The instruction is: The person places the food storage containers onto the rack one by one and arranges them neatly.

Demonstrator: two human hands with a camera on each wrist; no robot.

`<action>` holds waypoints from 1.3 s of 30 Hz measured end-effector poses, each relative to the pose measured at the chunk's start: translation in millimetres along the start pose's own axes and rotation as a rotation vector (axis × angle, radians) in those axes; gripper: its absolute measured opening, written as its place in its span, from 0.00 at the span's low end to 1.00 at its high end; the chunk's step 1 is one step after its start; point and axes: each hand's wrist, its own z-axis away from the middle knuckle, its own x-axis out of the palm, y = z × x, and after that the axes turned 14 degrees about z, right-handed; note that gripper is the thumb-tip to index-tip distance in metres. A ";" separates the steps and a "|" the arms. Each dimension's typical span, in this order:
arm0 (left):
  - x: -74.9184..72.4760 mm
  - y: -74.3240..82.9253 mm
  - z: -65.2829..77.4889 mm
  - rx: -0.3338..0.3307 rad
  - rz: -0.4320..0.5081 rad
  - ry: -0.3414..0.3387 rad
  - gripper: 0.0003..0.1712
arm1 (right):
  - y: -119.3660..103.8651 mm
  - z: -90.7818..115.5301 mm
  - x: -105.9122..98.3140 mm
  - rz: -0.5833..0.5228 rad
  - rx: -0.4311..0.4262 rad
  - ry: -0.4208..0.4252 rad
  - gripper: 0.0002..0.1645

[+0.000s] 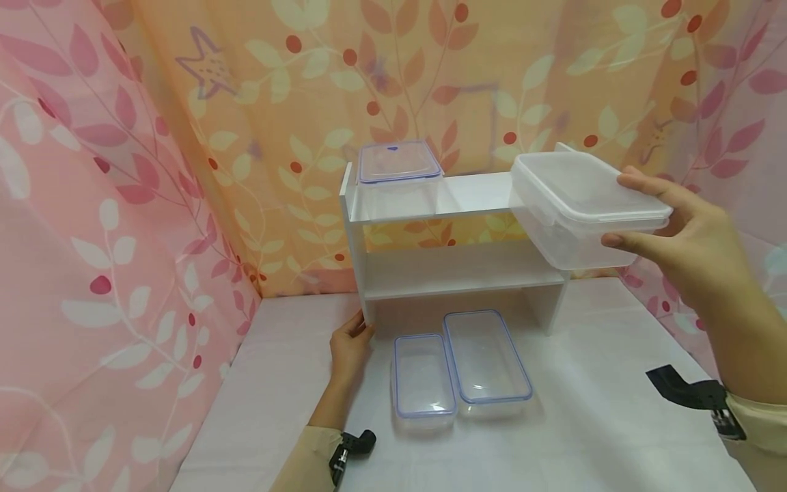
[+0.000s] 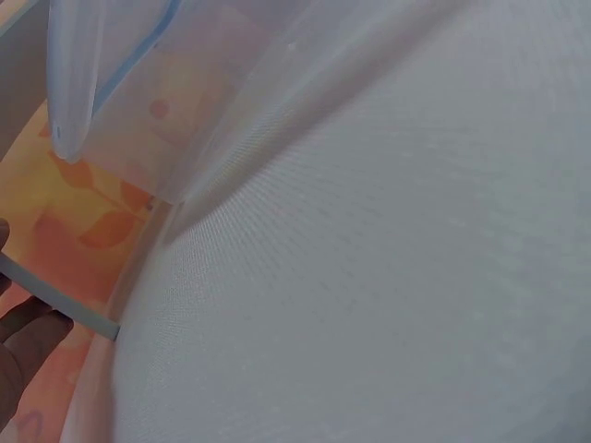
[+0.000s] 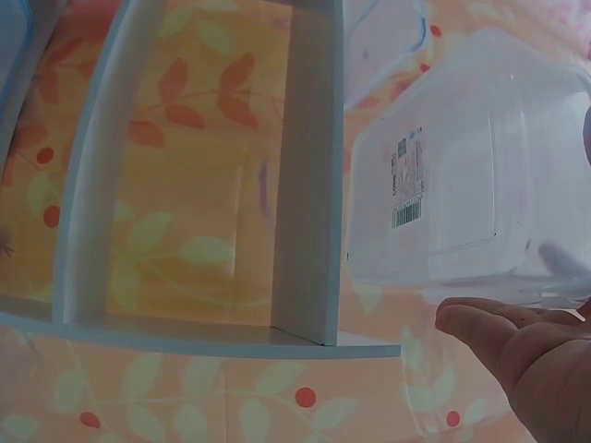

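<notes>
My right hand (image 1: 695,232) grips a clear plastic food container with a white lid (image 1: 584,205), thumb in front and fingers behind. The container is tilted and overlaps the right end of the white two-tier shelf (image 1: 461,270); a barcode label (image 3: 406,189) shows on its underside in the right wrist view. Low on the shelf's left side, my left hand (image 1: 352,348) pinches the edge of the side panel (image 2: 60,300), with fingers on both faces of it. A blue-rimmed container (image 1: 399,164) stands on the top board's left end.
Two blue-rimmed clear containers, a smaller one (image 1: 424,376) and a larger one (image 1: 488,359), sit side by side on the white tabletop (image 1: 590,424) before the shelf. Patterned orange cloth (image 1: 295,225) hangs behind, with pink cloth (image 1: 111,287) at the left.
</notes>
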 end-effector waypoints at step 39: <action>2.0 9.3 2.8 -0.041 0.014 -0.020 0.28 | 10.7 -69.0 15.2 -0.007 0.044 -0.060 0.43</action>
